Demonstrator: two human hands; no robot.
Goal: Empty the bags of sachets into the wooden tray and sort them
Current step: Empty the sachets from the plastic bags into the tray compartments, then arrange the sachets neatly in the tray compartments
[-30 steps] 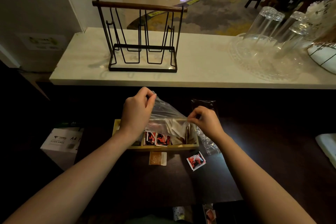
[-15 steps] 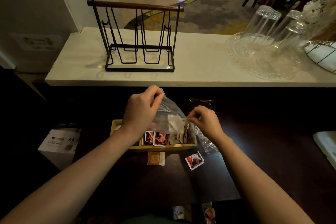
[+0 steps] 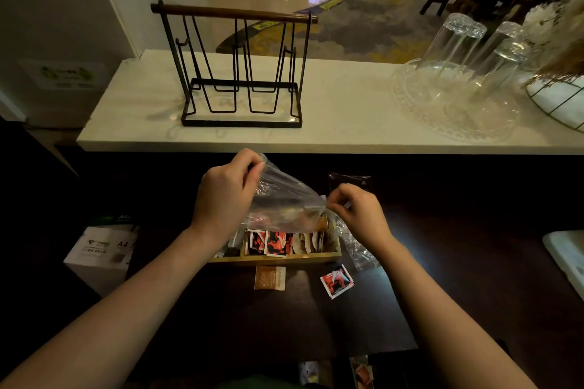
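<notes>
Both our hands hold the clear bag (image 3: pixel 284 199) just above the wooden tray (image 3: pixel 275 257). Our left hand (image 3: pixel 226 196) pinches its far, high end. Our right hand (image 3: pixel 357 215) pinches its low mouth, which tips down toward the tray.

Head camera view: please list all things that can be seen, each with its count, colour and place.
clear plastic bag: one, transparent, held tilted over the tray
wooden tray: one, light wood, on the dark table, holding sachets
red sachet: one, red and black, on the table in front of the tray
brown sachet: one, brown, on the table in front of the tray
empty bag: one, transparent, right of the tray
wire rack: one, black with wooden bar, on the white counter
glasses: several, clear, upturned on a glass dish
paper box: one, white, lower left
hands: left hand and right hand, each pinching the bag
</notes>
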